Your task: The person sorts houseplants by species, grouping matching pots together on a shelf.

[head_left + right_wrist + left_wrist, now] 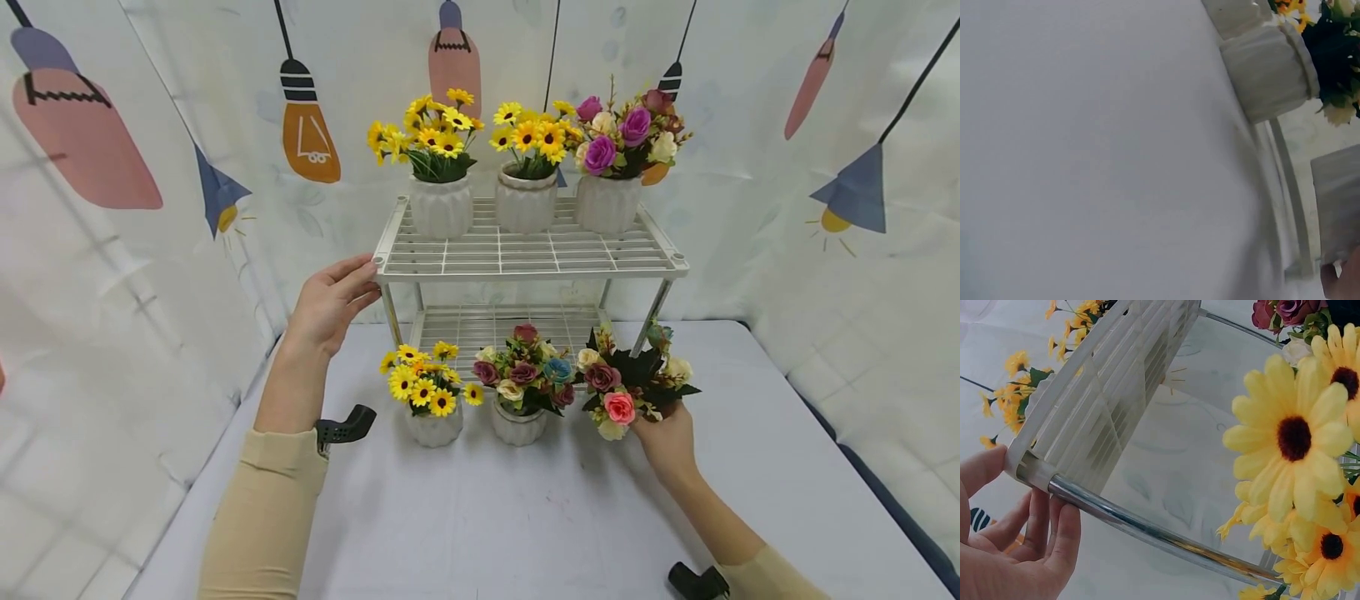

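Observation:
My left hand (330, 304) pinches the front left corner of a white two-tier wire shelf (528, 271), thumb on the corner and fingers by the chrome post (1166, 534). On the right, my right hand (667, 437) holds a pot of mixed artificial roses (619, 407), lifted and tilted before the shelf's front right leg. Its grey pot (1338, 203) shows at the right wrist view's edge with part of the hand; blooms hide it in the head view. Beside it on the table stand a potted rose arrangement (521, 375) and potted yellow daisies (427, 387).
On the top tier stand two pots of yellow daisies (441, 208) and one pot of purple and cream roses (609, 204). The lower tier (480, 321) lies behind the front pots. A white cloth covers the table (487, 517); a patterned curtain (225, 100) hangs behind.

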Available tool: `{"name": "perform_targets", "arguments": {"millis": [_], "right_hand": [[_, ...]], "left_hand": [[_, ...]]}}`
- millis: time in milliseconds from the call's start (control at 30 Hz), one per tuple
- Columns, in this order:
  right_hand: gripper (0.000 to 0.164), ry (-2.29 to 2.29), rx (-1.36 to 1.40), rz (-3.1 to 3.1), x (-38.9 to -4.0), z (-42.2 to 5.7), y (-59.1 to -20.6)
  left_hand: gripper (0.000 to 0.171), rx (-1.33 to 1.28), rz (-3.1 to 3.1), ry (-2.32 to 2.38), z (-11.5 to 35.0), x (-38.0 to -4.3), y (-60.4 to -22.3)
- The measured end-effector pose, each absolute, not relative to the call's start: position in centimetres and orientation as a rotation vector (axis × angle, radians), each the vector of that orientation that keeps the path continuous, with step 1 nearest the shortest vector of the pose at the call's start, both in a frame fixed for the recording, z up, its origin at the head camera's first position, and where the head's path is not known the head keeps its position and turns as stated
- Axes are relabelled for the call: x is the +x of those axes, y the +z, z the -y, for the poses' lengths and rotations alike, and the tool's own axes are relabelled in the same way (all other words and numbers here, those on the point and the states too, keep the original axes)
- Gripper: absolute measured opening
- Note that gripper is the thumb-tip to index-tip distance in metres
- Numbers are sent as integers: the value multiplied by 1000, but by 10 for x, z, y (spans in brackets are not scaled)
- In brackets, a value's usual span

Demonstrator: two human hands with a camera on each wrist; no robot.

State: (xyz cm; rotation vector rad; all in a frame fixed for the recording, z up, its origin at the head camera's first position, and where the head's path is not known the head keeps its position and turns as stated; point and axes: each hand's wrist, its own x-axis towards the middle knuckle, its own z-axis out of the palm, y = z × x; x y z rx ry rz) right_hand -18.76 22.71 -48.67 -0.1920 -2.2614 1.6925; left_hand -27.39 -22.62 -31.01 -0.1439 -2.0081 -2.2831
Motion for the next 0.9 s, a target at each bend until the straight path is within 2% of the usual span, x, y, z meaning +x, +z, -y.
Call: {"name": "perform_targets", "arguments": {"millis": [400, 733, 900], "right_hand": [[61, 1698, -230, 1980, -213, -185, -479], [41, 1559, -320, 1872, -241, -159, -489], [40, 1508, -325, 1821, -254, -149, -495]], "left_hand": [[66, -148, 1954, -2335, 230, -273, -311], [65, -155, 1934, -2353, 229, -273, -312], [64, -152, 1929, -2357, 229, -273, -312]]}}
